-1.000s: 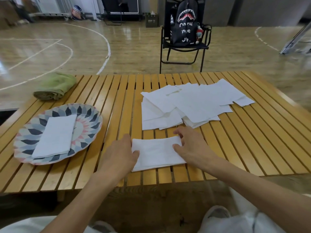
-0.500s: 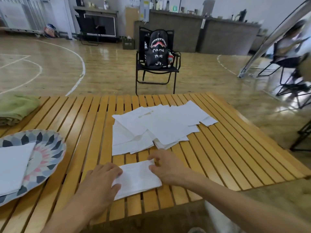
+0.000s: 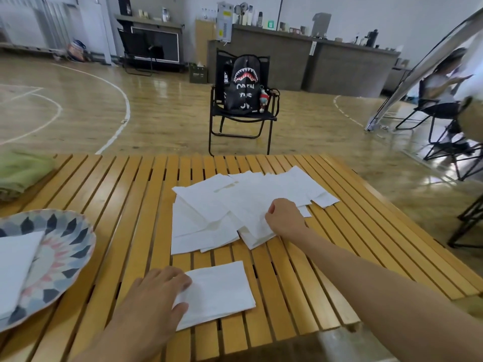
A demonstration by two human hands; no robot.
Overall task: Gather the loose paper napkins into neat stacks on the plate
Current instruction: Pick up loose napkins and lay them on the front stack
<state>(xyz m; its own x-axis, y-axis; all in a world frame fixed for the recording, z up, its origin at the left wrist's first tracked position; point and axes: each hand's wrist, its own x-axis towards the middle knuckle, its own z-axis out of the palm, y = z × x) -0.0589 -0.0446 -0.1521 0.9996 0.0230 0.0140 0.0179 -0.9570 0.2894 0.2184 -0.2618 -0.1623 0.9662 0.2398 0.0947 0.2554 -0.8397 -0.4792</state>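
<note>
Right grip (image 3: 283, 218) pinches the loose napkins (image 3: 235, 205); left grip (image 3: 154, 293) lies flat on the folded napkin (image 3: 219, 291). Slatted wooden surface (image 3: 326, 257), gym floor (image 3: 162, 113) beyond.

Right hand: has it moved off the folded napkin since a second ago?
Yes. The right hand has left the folded napkin and gone farther up the table onto the loose napkin pile.

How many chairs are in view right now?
2: a black folding chair holding a backpack beyond the table's far edge, and another chair at far right. Others may be hidden outside the frame.
</note>
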